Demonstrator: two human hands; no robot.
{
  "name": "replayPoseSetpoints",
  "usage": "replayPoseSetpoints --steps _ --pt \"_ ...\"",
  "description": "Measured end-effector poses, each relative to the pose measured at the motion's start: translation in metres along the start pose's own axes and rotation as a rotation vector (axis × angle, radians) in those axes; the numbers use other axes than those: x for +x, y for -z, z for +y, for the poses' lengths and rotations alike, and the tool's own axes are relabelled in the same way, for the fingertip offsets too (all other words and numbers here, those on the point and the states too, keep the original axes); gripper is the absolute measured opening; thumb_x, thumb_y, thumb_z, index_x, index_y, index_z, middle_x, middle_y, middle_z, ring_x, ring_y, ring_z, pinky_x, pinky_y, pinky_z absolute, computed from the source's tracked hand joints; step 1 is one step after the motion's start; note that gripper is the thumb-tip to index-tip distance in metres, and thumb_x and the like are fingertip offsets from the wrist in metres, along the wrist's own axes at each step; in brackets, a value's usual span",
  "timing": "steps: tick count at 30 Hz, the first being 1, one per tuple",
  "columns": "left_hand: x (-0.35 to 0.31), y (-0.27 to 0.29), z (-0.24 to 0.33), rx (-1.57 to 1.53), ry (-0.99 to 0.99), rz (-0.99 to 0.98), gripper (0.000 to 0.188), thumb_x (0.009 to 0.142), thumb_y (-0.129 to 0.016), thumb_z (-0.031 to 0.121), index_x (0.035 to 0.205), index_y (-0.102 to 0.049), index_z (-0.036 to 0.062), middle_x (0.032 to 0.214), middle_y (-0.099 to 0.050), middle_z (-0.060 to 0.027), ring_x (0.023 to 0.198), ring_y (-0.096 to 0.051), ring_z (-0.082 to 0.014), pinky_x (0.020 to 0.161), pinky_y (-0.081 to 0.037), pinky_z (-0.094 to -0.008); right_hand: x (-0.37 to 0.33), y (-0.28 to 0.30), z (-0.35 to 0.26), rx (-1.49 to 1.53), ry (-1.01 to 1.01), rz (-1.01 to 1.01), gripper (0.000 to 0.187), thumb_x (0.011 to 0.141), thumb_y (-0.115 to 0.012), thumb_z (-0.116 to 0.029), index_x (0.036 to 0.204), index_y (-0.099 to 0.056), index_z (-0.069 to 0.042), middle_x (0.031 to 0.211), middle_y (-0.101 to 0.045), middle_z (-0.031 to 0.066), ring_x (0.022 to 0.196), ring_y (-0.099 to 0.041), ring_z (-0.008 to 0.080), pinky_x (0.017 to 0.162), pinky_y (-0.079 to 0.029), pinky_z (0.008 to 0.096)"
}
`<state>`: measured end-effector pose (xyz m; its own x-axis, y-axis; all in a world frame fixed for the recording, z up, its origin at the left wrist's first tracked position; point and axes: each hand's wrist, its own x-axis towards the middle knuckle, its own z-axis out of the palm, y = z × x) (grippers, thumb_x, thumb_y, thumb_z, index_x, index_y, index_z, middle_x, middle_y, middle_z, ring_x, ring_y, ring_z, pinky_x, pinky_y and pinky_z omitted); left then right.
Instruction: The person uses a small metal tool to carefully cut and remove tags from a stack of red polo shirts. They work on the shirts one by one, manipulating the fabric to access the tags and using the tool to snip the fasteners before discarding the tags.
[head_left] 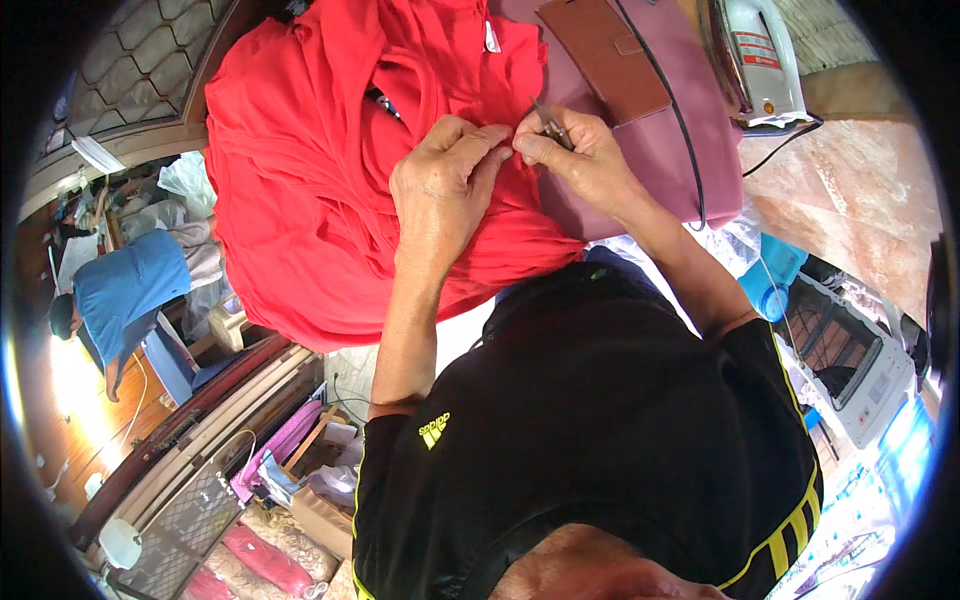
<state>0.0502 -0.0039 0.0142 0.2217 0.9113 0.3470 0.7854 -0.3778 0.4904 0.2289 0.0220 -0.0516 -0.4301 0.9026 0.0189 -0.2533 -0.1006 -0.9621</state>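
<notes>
Mauve-padded table (690, 150) carries red garment (300, 200). Left hand (440, 180) pinches its fabric; right hand (580, 155) grips small metal tool (550, 125) at the same spot. Iron (760, 60) stands beyond.

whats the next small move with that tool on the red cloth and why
Probably ease the small metal tool in the right hand a little further along the red garment, since the left hand pinches the fabric right beside its tip. What the tip touches is too small to tell.
</notes>
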Motion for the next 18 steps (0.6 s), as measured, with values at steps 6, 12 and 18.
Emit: replayPoseSetpoints --steps 6,12,18 --pt "-0.003 0.007 -0.011 -0.278 0.065 0.011 0.011 0.087 -0.069 -0.006 0.096 -0.068 -0.0012 0.087 -0.067 -0.0087 0.07 -0.065 -0.014 0.064 -0.052 -0.0256 -0.006 0.008 0.004 -0.258 0.191 0.039 0.021 0.098 -0.064 -0.018 0.112 -0.059 -0.003 0.092 -0.067 0.0065 0.084 -0.065 0.017 0.077 -0.051 0.033" --pt "-0.002 0.013 -0.007 -0.34 0.204 -0.036 0.005 0.089 -0.067 -0.006 0.092 -0.065 -0.0026 0.09 -0.066 -0.0095 0.074 -0.064 -0.0138 0.067 -0.052 -0.0261 -0.007 0.002 0.002 -0.645 0.264 -0.06 0.027 0.099 -0.061 -0.024 0.115 -0.055 -0.004 0.104 -0.069 0.0176 0.096 -0.069 0.0366 0.08 -0.054 0.0451" --pt "0.003 0.016 -0.008 -0.252 0.028 0.033 0.005 0.09 -0.067 -0.005 0.092 -0.066 -0.0014 0.09 -0.063 -0.0085 0.078 -0.062 -0.0148 0.068 -0.051 -0.0262 -0.003 -0.011 -0.005 -0.728 0.312 -0.047 0.023 0.099 -0.06 -0.024 0.113 -0.057 -0.006 0.1 -0.07 0.0155 0.091 -0.067 0.0387 0.077 -0.052 0.0477"
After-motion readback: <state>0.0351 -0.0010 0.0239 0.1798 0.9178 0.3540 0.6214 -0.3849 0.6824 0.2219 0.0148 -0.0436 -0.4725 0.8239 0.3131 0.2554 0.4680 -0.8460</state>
